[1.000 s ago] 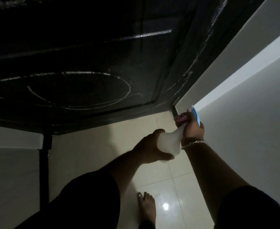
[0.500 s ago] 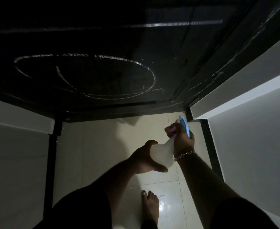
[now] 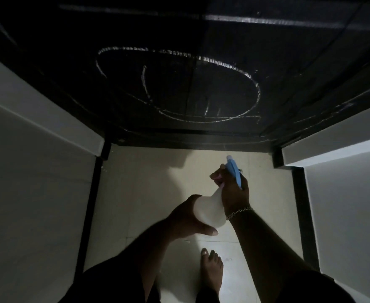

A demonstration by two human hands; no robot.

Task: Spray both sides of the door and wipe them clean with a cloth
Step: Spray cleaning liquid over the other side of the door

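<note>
At frame centre, the left hand (image 3: 185, 217) cups the spray bottle's (image 3: 208, 209) base while the right hand (image 3: 231, 190) grips its blue trigger head (image 3: 234, 173), aimed toward the chalk-marked dark door (image 3: 179, 73) filling the upper frame.

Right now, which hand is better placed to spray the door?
The right hand: it grips the spray bottle at the neck by the blue trigger head, nozzle toward the dark door. The left hand only cups the bottle's base.

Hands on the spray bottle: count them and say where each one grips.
2. The left hand cups the spray bottle at its base; the right hand grips the neck under the blue trigger head.
</note>
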